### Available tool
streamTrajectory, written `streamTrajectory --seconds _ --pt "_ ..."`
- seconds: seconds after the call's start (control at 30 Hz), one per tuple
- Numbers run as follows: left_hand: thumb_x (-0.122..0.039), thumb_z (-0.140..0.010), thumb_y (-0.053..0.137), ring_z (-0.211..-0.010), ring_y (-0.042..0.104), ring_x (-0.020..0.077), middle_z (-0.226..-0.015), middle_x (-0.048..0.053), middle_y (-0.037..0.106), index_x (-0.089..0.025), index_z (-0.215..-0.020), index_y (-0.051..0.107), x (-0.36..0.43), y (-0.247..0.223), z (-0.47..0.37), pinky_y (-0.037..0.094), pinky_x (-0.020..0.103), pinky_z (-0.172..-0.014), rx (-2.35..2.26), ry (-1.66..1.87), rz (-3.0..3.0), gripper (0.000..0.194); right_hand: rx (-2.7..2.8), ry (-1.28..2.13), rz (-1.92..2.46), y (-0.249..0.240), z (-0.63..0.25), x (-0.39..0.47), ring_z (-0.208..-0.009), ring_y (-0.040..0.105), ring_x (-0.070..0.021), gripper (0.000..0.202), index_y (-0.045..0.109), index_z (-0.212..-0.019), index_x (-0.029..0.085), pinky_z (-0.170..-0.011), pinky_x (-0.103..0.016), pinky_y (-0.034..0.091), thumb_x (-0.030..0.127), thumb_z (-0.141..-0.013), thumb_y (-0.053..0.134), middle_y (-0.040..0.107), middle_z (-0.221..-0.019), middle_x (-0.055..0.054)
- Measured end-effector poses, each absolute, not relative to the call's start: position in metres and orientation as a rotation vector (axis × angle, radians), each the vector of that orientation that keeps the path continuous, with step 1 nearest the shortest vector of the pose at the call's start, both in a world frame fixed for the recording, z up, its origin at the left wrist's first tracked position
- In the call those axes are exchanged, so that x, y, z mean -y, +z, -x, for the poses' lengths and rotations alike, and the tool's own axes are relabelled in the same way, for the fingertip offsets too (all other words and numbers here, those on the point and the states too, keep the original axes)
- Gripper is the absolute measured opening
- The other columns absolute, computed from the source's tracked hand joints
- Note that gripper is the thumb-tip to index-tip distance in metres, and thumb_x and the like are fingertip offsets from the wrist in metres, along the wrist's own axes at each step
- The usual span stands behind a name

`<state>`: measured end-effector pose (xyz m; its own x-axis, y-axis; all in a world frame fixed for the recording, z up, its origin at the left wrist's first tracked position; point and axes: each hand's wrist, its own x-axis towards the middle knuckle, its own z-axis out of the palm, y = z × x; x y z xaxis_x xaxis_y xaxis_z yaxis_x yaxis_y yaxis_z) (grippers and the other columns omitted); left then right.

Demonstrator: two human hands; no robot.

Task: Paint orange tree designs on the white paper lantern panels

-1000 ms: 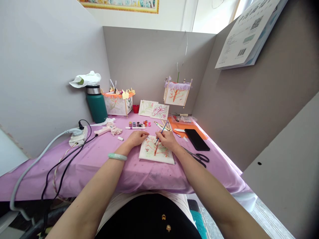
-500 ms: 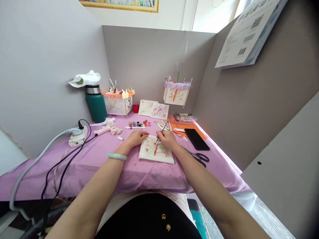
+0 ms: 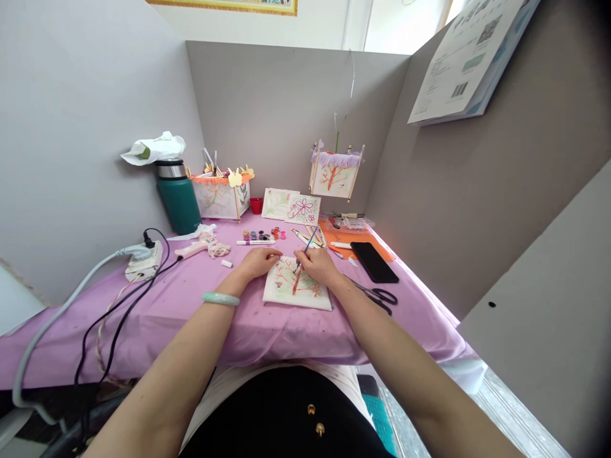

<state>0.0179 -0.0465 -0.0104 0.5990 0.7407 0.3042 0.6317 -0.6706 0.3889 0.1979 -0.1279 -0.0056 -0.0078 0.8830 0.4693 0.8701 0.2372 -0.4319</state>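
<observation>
Tree painting (image 3: 296,289) on a small whitish panel is lying flat on the purple tablecloth (image 3: 167,305), close to its near edge, an orange-red trunk and branches showing among green strokes. I am watching from afar through the head camera, and I am seeing the right hand (image 3: 319,264) holding a blue paintbrush (image 3: 310,242) — fingers closing around the handle, the tip pointing down at the upper part of the picture. Whether the bristles are touching, I am not able to tell. Left hand (image 3: 260,262) is resting at the panel's upper left corner with its fingers held close together; I am not able to tell whether they are gripping it. A pale green bangle (image 3: 221,298) is circling that wrist. Just beyond the hands, small paint pots (image 3: 261,235) are standing behind a white-and-purple marker (image 3: 256,242). Black-handled scissors (image 3: 375,292) are lying beside the right forearm, near a black smartphone (image 3: 375,262) — and farther back, a painted lantern (image 3: 334,181) is hanging from a wire.
</observation>
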Motion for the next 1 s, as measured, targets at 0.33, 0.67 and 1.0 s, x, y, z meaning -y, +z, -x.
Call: streamTrajectory --seconds 0.33,0.67,1.0 --pt "-0.031 -0.079 0.039 -0.099 0.058 0.0182 -0.108 0.005 0.065 -0.018 -0.104 0.065 0.0457 -0.0106 -0.0180 0.043 0.027 -0.087 -1.102 0.653 -2.608 0.038 1.882 0.071 1.611 -0.0094 -0.1999 0.1249 -0.058 0.057 -0.0106 0.047 0.066 -0.064 0.016 -0.057 -0.020 0.034 0.043 -0.088 0.036 0.063 -0.056 -0.002" --pt "-0.031 -0.079 0.042 -0.098 0.058 0.0179 -0.107 0.003 0.065 -0.020 -0.103 0.065 0.0438 -0.0123 -0.0180 0.043 0.027 -0.088 -1.117 0.666 -2.574 0.036 1.854 0.005 1.631 -0.0085 -0.1995 0.1247 -0.065 0.060 -0.0120 0.044 0.066 -0.066 0.018 -0.063 -0.020 0.037 0.042 -0.088 0.036 0.065 -0.062 -0.003" --pt "-0.030 -0.079 0.040 -0.099 0.058 0.0178 -0.108 0.004 0.065 -0.019 -0.104 0.065 0.0475 -0.0093 -0.0178 0.043 0.026 -0.088 -1.127 0.654 -2.578 0.037 1.738 -0.205 1.671 -0.0103 -0.2021 0.1217 -0.075 0.061 -0.0143 0.037 0.064 -0.078 0.020 -0.064 -0.022 0.035 0.039 -0.090 0.034 0.067 -0.077 -0.004"
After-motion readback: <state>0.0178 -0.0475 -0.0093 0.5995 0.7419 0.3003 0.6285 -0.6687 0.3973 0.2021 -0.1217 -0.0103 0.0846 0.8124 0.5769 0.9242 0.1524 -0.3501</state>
